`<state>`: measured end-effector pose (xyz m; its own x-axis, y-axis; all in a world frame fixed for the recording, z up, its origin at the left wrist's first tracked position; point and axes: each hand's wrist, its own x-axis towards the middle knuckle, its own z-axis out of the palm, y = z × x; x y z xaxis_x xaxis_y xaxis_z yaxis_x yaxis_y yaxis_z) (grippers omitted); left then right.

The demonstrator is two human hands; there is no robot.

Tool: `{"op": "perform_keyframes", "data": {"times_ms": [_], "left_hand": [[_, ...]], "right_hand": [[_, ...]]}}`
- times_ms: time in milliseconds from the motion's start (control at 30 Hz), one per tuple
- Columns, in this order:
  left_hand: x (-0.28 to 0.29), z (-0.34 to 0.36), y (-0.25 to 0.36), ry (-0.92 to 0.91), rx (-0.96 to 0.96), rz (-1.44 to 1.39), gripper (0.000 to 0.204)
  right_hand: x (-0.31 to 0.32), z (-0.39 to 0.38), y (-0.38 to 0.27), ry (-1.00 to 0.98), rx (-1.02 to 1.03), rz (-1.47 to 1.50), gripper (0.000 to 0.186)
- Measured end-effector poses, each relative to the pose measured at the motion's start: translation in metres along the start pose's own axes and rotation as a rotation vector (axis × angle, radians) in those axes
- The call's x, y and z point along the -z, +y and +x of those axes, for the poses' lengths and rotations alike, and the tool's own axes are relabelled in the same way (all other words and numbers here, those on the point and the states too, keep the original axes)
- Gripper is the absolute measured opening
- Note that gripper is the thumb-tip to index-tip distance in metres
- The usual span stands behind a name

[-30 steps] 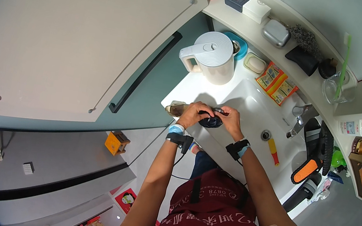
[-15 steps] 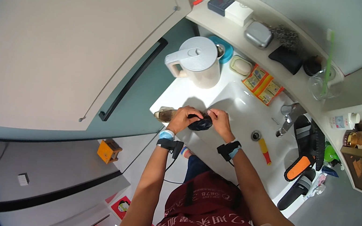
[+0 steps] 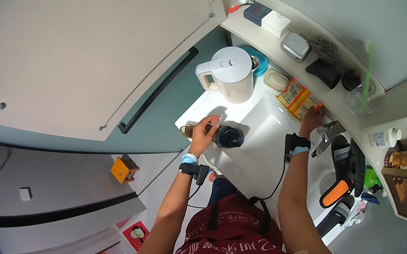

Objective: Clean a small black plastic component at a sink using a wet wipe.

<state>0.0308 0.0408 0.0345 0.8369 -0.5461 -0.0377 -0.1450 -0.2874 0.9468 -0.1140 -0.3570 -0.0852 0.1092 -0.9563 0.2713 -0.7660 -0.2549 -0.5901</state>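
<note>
A broad beige cabinet door (image 3: pixel 83 44) filled the left side, beside a smooth white basin (image 3: pixel 256 162) set in a white counter (image 3: pixel 213 96). A pale, round, ridge-lidded pitcher with a loop handle (image 3: pixel 234 81) stood at the back left, and a shiny chrome faucet (image 3: pixel 327 136) rose at the right. A flat yellow-and-orange printed packet (image 3: pixel 293 97) lay along the back rim.

Of the smaller things, a long brownish object with a dark, rounded, crinkled end (image 3: pixel 229 137) lay crosswise at the basin's left edge. The left hand (image 3: pixel 201 140) was curled over its middle and seemed to have hold of it; the underside of that grip was hidden. The right hand (image 3: pixel 311 124) was stretched to the packet's near right corner, where a small red-orange tip (image 3: pixel 319 107) showed at its fingers. How far those fingers were open, and whether they held that tip, could not be told.

To do this well, the left hand needed a light, steady hold, keeping the object from rolling into the basin while the right reached away. The dark end protruded just right of the left hand, well apart from the right hand.
</note>
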Motion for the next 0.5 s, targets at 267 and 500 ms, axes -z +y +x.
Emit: {"op": "perform_keyframes", "data": {"times_ms": [267,500], "left_hand": [[0.017,-0.027,0.000,0.041,0.069,-0.154,0.016],[-0.006,-0.066,0.025,-0.065,0.089,-0.295,0.014]], "right_hand": [[0.012,0.001,0.001,-0.057,0.006,0.490,0.029],[0.129,-0.076,-0.097,-0.119,0.295,0.741,0.015]]}}
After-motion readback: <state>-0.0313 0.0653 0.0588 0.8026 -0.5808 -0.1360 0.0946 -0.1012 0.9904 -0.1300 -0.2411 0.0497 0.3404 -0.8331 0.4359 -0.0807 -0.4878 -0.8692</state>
